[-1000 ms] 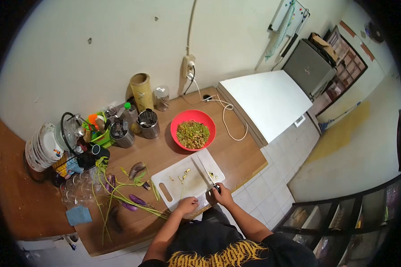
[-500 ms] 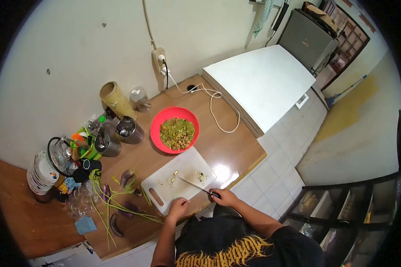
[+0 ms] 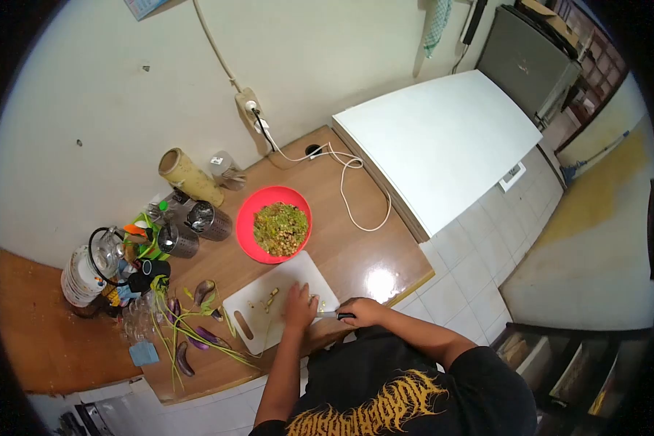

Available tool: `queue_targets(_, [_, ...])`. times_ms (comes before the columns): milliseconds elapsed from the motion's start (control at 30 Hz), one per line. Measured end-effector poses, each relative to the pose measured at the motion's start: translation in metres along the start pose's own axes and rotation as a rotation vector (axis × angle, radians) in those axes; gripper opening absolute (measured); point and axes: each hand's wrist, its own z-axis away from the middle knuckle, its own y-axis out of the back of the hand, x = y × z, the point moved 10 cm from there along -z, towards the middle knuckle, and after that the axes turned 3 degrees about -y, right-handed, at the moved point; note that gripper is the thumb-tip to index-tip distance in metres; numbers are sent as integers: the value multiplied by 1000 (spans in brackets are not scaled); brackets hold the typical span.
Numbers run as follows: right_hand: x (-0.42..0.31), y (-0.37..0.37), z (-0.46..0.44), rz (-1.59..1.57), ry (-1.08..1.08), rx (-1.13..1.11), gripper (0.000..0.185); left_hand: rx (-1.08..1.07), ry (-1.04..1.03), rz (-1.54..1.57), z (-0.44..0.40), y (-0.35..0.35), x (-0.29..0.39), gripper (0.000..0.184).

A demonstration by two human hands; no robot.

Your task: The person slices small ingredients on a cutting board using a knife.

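My right hand (image 3: 362, 312) is closed around the dark handle of a knife (image 3: 328, 315), whose blade lies low over the right part of the white cutting board (image 3: 275, 336). On the board, my left hand (image 3: 299, 305) rests with fingers stretched forward, close beside the blade. Small cut pieces (image 3: 271, 298) lie to the left of that hand, and a few more sit to its right. Just beyond the board stands a red bowl (image 3: 245, 232) holding chopped green and brown food (image 3: 280, 229).
Eggplants (image 3: 182, 359) and long green beans (image 3: 221, 350) lie left of the board. Behind them stand metal utensil holders (image 3: 209, 221), a bamboo container (image 3: 189, 176), a clear jar (image 3: 227, 171), glasses and stacked plates (image 3: 82, 280). A white cable (image 3: 352, 211) loops across the table.
My left hand has moved from the board's near edge onto its middle, fingers now extended. The knife blade has swung right and lower, near that hand. The camera view has shifted.
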Motion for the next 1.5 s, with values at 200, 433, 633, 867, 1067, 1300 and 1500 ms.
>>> queue_targets(200, [3, 17, -6, 133, 54, -68, 37, -198, 6, -98, 22, -50, 18, 59])
queue_targets(433, [12, 30, -16, 198, 79, -59, 42, -83, 19, 17, 43, -52, 35, 53])
queue_targets(633, [13, 36, -21, 231, 86, -68, 45, 18, 12, 63, 45, -41, 42, 46])
queue_targets(867, [15, 50, -26, 280, 85, -18, 47, 100, 4, 64, 38, -35, 49, 39])
queue_targets(1067, [22, 44, -30, 339, 108, 3, 45, 98, -45, 28, 34, -32, 51, 37])
queue_targets(1300, [21, 48, -31, 420, 164, 77, 46, 30, 7, 66, 25, -32, 48, 31])
queue_targets(1500, [9, 64, -43, 408, 268, 62, 45, 91, 35, 85, 19, -12, 50, 30])
